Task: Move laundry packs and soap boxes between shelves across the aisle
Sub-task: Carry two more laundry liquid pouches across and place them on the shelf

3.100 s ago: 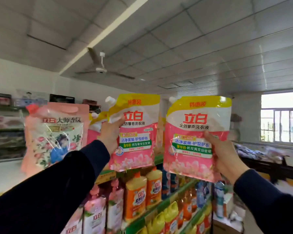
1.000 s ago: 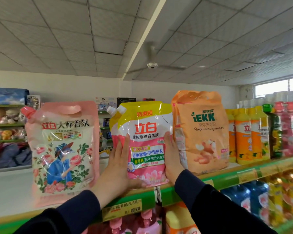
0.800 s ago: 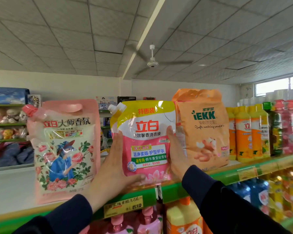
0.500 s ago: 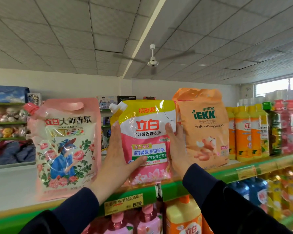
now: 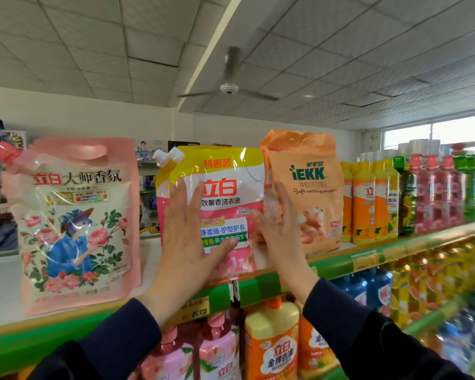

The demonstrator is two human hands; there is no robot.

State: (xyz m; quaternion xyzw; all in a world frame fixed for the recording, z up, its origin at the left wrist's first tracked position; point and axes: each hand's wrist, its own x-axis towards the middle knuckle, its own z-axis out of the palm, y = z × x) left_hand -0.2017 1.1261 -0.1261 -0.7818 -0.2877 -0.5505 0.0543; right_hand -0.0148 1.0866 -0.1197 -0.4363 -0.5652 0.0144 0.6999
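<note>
Top shelf with green front rail [image 5: 340,266], left to right. Far left: blurred background shelving, cut off by frame edge, contents unreadable. One large pink floral laundry pouch with red corner cap [image 5: 74,223], upright, standing apart. At centre, yellow-and-pink spouted laundry pouch [image 5: 225,193], upright on shelf; two white spouts visible at upper left, so a second pouch apparently behind, mostly hidden. Left hand [image 5: 187,242] flat against pouch front, fingers spread and extended, gripping nothing. Right hand [image 5: 280,231] likewise open, palm along pouch's right edge, just beside one orange washing-powder bag [image 5: 307,193]; actual contact unclear. Rightward: yellow-orange, dark green and red bottles [image 5: 412,198], rows overlapping and motion-blurred, count uncertain. Lower shelf bottles partly hidden by dark sleeves.
</note>
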